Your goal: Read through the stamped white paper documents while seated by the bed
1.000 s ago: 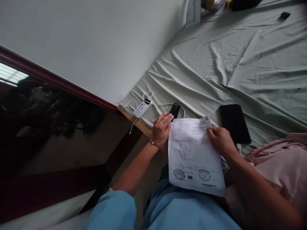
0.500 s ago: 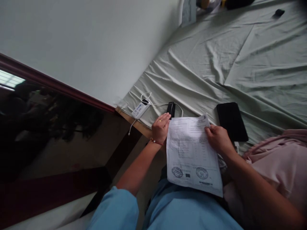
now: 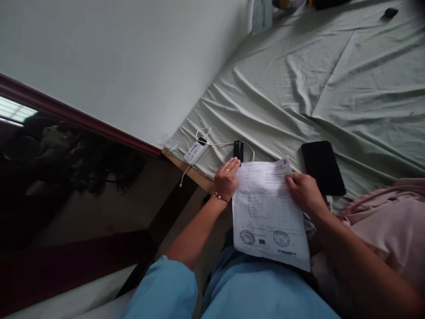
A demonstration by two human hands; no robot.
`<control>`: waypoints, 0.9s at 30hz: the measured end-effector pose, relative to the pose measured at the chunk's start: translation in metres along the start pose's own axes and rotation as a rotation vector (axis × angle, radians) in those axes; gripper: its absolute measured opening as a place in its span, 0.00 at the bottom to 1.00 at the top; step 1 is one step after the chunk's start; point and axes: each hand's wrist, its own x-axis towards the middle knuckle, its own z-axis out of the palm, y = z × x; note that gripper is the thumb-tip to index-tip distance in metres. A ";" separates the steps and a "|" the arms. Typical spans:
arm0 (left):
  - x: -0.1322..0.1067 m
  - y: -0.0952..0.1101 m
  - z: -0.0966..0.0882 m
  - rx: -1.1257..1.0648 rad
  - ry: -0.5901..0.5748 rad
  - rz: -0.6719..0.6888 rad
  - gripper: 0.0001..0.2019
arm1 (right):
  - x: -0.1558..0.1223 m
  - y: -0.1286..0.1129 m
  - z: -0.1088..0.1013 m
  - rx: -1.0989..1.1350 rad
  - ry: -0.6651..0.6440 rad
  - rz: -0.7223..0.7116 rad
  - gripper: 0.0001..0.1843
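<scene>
A printed sheet of paper [image 3: 268, 208] with two round stamps near its lower edge is held up over my lap. My right hand [image 3: 303, 190] pinches its upper right edge, thumb on the front. At the upper left corner is my left hand [image 3: 227, 179], wearing a ring and a bead bracelet. Its fingers are pressed together against the sheet's edge, and the thumb is hidden. Just beyond those fingertips, a small black device [image 3: 238, 149] lies on the bedsheet. Right of the paper rests a black tablet [image 3: 322, 168] with a white plug at its lower end.
A white power strip [image 3: 196, 151] with a white cable lies by the wooden edge [image 3: 187, 169]. The wrinkled green bedsheet [image 3: 275, 97] spreads to the back right. Pink cloth [image 3: 388, 221] is bunched at right. A small black object [image 3: 391, 13] lies far off; a pale wall [image 3: 133, 57] stands left.
The view has shifted slightly. My left hand has moved a little along the sheet's left edge, its fingers now closer together. The right hand keeps its pinch.
</scene>
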 end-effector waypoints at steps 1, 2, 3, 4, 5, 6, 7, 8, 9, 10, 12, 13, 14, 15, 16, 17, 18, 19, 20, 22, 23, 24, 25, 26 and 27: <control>-0.001 0.000 0.000 0.017 -0.008 0.007 0.27 | 0.000 0.001 0.000 0.003 0.004 -0.009 0.17; -0.001 0.001 0.000 0.028 -0.021 0.009 0.28 | 0.000 0.001 0.000 0.008 0.004 -0.015 0.17; 0.000 0.002 -0.002 0.036 -0.036 0.010 0.28 | 0.000 0.001 -0.001 0.018 -0.001 -0.017 0.17; 0.002 0.003 -0.004 0.041 -0.054 0.010 0.27 | 0.000 0.001 -0.001 0.034 -0.009 -0.019 0.18; 0.004 0.004 -0.007 0.045 -0.069 0.008 0.26 | -0.001 0.001 -0.001 0.059 -0.019 -0.024 0.18; 0.006 0.006 -0.010 0.046 -0.080 0.005 0.26 | -0.001 0.000 0.000 0.095 -0.037 -0.034 0.19; 0.009 0.006 -0.014 0.040 -0.085 0.002 0.25 | -0.002 0.000 0.000 0.142 -0.062 -0.054 0.20; 0.010 0.007 -0.018 0.025 -0.086 0.001 0.25 | -0.003 0.000 0.001 0.200 -0.096 -0.079 0.21; 0.011 0.006 -0.022 -0.005 -0.077 -0.001 0.23 | -0.004 0.000 0.002 0.265 -0.137 -0.109 0.22; 0.011 0.005 -0.026 -0.049 -0.055 -0.013 0.21 | -0.005 0.000 0.002 0.333 -0.186 -0.138 0.23; 0.007 0.004 -0.034 -0.176 0.029 -0.101 0.18 | -0.007 0.000 0.003 0.466 -0.288 -0.179 0.26; 0.003 0.003 -0.038 -0.266 0.090 -0.186 0.18 | -0.008 0.000 0.004 0.525 -0.324 -0.193 0.27; -0.002 0.004 -0.041 -0.382 0.147 -0.294 0.20 | -0.009 0.000 0.004 0.575 -0.343 -0.206 0.29; -0.008 0.005 -0.044 -0.529 0.180 -0.414 0.22 | -0.010 0.000 0.004 0.619 -0.344 -0.221 0.29; -0.014 0.008 -0.046 -0.700 0.183 -0.530 0.25 | -0.010 0.000 0.004 0.656 -0.330 -0.236 0.30; -0.022 0.012 -0.048 -0.880 0.155 -0.629 0.28 | -0.009 0.001 0.004 0.683 -0.304 -0.250 0.29; -0.030 0.017 -0.048 -1.051 0.096 -0.712 0.30 | -0.009 0.002 0.004 0.699 -0.271 -0.260 0.29; -0.038 0.022 -0.048 -1.193 0.020 -0.780 0.32 | -0.008 0.003 0.004 0.708 -0.238 -0.268 0.29; -0.047 0.028 -0.047 -1.297 -0.055 -0.834 0.33 | -0.007 0.004 0.005 0.711 -0.208 -0.274 0.28; -0.065 0.038 -0.042 -1.408 -0.139 -0.921 0.34 | -0.005 0.007 0.005 0.713 -0.150 -0.285 0.28; -0.073 0.042 -0.039 -1.431 -0.154 -0.953 0.34 | -0.005 0.008 0.005 0.716 -0.119 -0.290 0.28; -0.081 0.044 -0.036 -1.432 -0.154 -0.975 0.34 | -0.004 0.008 0.005 0.718 -0.089 -0.292 0.28; -0.087 0.046 -0.032 -1.413 -0.145 -0.985 0.32 | -0.004 0.008 0.005 0.721 -0.064 -0.288 0.28; -0.093 0.046 -0.029 -1.374 -0.144 -0.984 0.31 | -0.004 0.008 0.004 0.723 -0.045 -0.280 0.29; -0.096 0.044 -0.027 -1.316 -0.150 -0.970 0.29 | -0.004 0.007 0.004 0.724 -0.037 -0.274 0.29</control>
